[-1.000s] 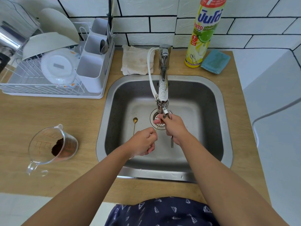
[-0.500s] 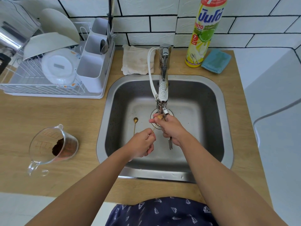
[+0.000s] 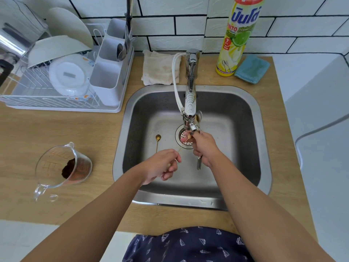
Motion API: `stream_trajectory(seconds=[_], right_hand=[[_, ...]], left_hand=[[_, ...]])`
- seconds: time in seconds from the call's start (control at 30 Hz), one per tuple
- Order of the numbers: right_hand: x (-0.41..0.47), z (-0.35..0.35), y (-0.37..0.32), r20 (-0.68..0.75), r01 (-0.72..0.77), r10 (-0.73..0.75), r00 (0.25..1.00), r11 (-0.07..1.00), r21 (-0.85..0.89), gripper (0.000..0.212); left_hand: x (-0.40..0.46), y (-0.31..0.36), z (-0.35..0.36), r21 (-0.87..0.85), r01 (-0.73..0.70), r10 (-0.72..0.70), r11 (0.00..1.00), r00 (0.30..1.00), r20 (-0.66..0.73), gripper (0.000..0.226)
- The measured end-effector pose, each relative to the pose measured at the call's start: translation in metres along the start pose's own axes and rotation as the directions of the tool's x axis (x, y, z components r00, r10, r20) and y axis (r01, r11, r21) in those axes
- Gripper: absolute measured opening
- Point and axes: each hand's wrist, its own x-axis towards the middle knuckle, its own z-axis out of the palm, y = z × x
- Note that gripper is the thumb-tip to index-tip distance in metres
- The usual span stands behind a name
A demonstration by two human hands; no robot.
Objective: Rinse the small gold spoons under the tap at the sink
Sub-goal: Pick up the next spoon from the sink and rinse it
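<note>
Over the steel sink, both hands are busy near the tap. The left hand has its fingers curled and pinches the thin handle of a small gold spoon, which slants up to the right so that its bowl lies just under the tap's outlet, above the drain strainer. The right hand is closed around some cutlery: a grey metal handle sticks out below the fist, and the bowl of one more spoon shows above the fist, just beside the tap; how many pieces it holds I cannot tell. Another gold spoon lies on the sink floor, to the left of the drain, apart from both hands. On the wooden counter to the left stands a glass measuring jug with something dark brown inside, and behind it a white dish rack with plates. Behind the sink are a folded cloth, a yellow bottle of dish soap and a blue sponge.
</note>
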Motion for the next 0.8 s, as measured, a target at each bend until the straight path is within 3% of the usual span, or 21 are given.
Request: stream_trajectory(seconds=[0.07,0.17,0.23,0.37,0.5,0.63,0.73,0.8], right_hand=[[0.000,0.002,0.002,0.001,0.028,-0.028,1.000,0.999,-0.037,0.026],[-0.006,0.004,0.005,0.076,0.118,-0.104,0.992,0.967,-0.227,0.017],[-0.008,0.007,0.006,0.043,0.164,-0.159,0.986,0.945,-0.282,0.014],[-0.007,0.010,0.000,-0.026,0.141,-0.150,0.988,0.965,-0.219,0.017],[-0.006,0.007,0.002,0.043,0.071,-0.069,0.997,0.997,-0.028,0.024],[-0.007,0.007,0.003,0.080,0.094,-0.084,0.993,0.988,-0.122,0.007],[-0.005,0.008,-0.001,-0.009,0.023,-0.023,1.000,0.999,-0.035,0.017],[-0.004,0.006,-0.003,0.007,0.005,-0.005,1.000,0.998,0.067,0.021]], left_hand=[[0.005,-0.002,0.000,0.049,-0.021,0.023,0.999,0.999,-0.041,0.028],[0.009,-0.006,0.001,0.016,-0.057,0.058,0.998,0.995,-0.079,0.027],[0.011,-0.008,0.003,0.019,-0.071,0.072,0.997,0.995,-0.069,0.027],[0.009,-0.008,0.003,-0.043,-0.098,0.095,0.994,0.993,-0.066,0.027],[0.006,-0.007,0.001,-0.072,-0.088,0.083,0.994,0.994,-0.072,0.028],[0.003,-0.008,0.001,-0.115,-0.068,0.063,0.991,0.997,-0.043,0.028],[0.001,-0.006,0.001,-0.254,-0.037,0.036,0.966,0.999,-0.010,0.028],[0.000,-0.005,-0.003,-0.363,-0.020,0.027,0.931,1.000,0.015,0.029]])
